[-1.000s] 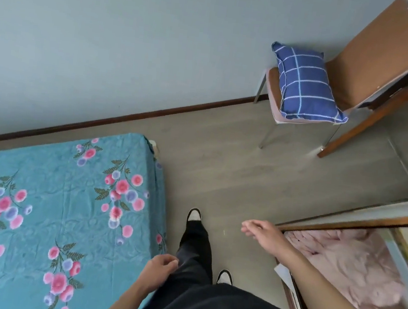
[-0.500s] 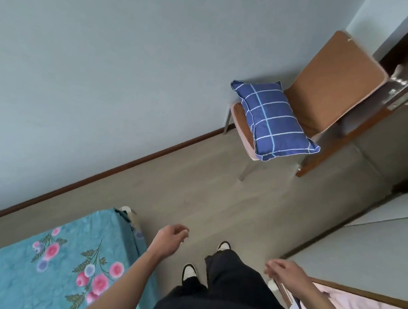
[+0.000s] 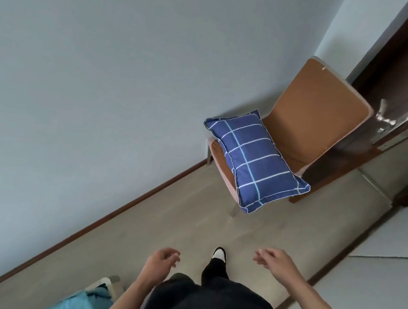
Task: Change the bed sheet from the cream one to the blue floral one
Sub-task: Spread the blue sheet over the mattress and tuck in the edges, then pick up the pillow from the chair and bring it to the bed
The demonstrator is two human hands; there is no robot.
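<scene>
With the blue floral sheet [image 3: 81,303] already seen on the bed corner at lower left, both the left hand [image 3: 158,264] and right hand [image 3: 278,263] are held loose and empty, so the checked pillow [image 3: 254,158] on the chair [image 3: 317,122] at centre right probably gets fetched next.

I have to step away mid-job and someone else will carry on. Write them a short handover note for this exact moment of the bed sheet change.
Left hand: empty, fingers loosely curled, held over the floor.
Right hand: empty, fingers loosely curled, also in the air.
Teal-blue floral bed sheet: only a corner shows at the bottom left, already on the bed corner. The cream sheet is not in view.
Blue checked pillow: lying on the brown padded chair by the wall, ahead of the person.
Done: as far as visible, the floral sheet is on.
Left: probably fetch the pillow back to the bed; check the rest of the sheet, which is out of frame.
</scene>
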